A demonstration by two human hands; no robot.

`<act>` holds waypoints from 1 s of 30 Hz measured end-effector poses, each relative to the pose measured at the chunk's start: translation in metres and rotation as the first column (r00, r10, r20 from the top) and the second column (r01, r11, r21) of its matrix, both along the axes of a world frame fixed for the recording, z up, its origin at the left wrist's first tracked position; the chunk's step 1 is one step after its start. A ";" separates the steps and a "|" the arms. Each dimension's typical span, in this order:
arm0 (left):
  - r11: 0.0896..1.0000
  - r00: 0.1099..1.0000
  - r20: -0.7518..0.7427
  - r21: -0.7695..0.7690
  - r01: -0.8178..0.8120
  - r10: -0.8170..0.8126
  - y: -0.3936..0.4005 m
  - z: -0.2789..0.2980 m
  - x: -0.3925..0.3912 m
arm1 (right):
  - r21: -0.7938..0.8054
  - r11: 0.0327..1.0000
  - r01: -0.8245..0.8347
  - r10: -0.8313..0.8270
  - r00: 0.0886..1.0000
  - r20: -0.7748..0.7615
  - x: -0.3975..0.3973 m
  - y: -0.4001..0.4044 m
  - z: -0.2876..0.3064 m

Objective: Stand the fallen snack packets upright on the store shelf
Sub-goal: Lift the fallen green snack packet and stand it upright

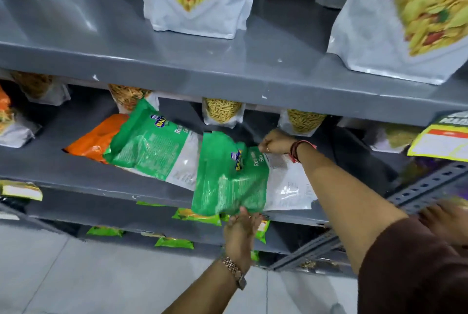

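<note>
- The right hand (274, 142) pinches the top edge of a green packet (229, 177) lying tilted on the middle grey shelf (76, 171); its fingertips are hidden behind the packet.
- The left hand (240, 228) presses that packet's bottom edge from below, fingers partly covered by it.
- A second green packet (149, 144) leans on an orange packet (95, 140), mostly hidden.
- A white packet (288, 182) lies under the held one.
- Printed lettering is blurred.
</note>
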State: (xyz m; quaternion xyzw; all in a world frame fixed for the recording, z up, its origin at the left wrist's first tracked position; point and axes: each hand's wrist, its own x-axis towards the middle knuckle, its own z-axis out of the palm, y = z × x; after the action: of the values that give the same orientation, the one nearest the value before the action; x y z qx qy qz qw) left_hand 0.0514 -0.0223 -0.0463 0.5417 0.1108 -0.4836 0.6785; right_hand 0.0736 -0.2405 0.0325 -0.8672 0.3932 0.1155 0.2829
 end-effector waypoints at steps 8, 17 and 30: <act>0.996 0.944 0.319 -0.015 0.089 -0.080 -0.041 0.051 0.061 | 0.017 0.867 0.498 -0.450 0.767 0.457 -0.078 -0.016 0.016; 0.977 0.693 0.699 0.046 0.206 -0.179 -0.089 0.083 0.101 | 0.462 0.601 0.652 -0.743 0.243 0.623 -0.106 0.009 -0.030; 0.831 0.717 0.423 0.226 0.509 -0.554 -0.077 0.051 0.044 | 0.749 0.469 0.468 -0.867 0.084 0.490 -0.116 0.024 -0.025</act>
State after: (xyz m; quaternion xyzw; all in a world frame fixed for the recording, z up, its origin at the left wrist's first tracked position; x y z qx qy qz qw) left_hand 0.0952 -0.0992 0.0045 0.6822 -0.1955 -0.5054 0.4908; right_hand -0.0425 -0.2170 0.0075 -0.4250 0.5268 -0.3911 0.6236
